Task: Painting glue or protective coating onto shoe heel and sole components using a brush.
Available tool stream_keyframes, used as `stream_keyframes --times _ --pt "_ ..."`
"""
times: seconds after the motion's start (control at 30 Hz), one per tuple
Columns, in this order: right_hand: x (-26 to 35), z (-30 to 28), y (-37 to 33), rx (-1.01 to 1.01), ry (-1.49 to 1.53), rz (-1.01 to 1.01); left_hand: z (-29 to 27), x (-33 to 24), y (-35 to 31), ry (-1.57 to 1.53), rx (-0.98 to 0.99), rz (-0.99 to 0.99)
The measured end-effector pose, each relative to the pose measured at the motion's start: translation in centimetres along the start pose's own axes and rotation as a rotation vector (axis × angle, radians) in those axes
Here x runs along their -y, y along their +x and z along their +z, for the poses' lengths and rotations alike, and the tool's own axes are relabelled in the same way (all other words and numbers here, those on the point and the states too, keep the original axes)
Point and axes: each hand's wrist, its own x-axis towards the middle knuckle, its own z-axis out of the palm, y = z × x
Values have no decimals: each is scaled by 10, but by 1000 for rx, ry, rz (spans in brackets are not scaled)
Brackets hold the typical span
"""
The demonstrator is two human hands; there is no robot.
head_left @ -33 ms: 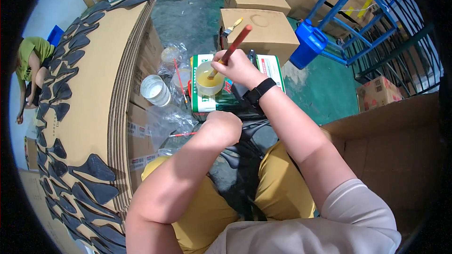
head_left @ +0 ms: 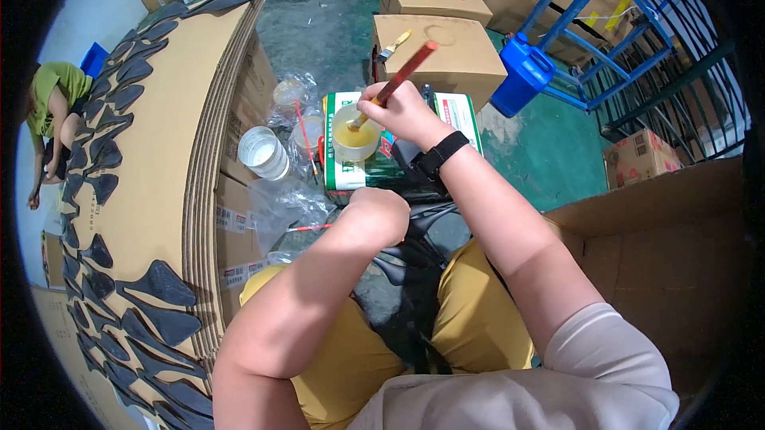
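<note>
My right hand is closed around a paintbrush with a red handle. The brush leans to the right, its bristles inside a translucent plastic cup of yellowish liquid. That cup stands on a green-and-white package. Nearer to me, my left hand is curled with its back up, so its fingers are mostly hidden. Glossy black pieces show just beside and below it; whether the hand grips one of them is hidden.
Black flat pieces cover the left side of stacked cardboard. A white-filled tub and a thin red brush lie left of the package. Cartons carry other brushes; a blue jerrycan stands right. Another person crouches far left.
The brush in my right hand leans slightly further right, and its bristles have shifted a little within the cup. My left hand has stayed in place.
</note>
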Motion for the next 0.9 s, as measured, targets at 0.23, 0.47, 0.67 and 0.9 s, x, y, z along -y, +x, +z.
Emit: stream_keyframes --times 0.23,0.47,0.67,0.9 --pt "-3 -3 -5 18 87 220 1 3 -3 0 -3 -26" --pt "-3 -14 -17 40 112 224 -13 -9 -15 28 61 -16" --pt "4 -26 -28 -18 199 113 -14 -25 -18 53 34 63" --pt "30 -18 -31 24 98 -103 -9 -51 -50 95 29 215"
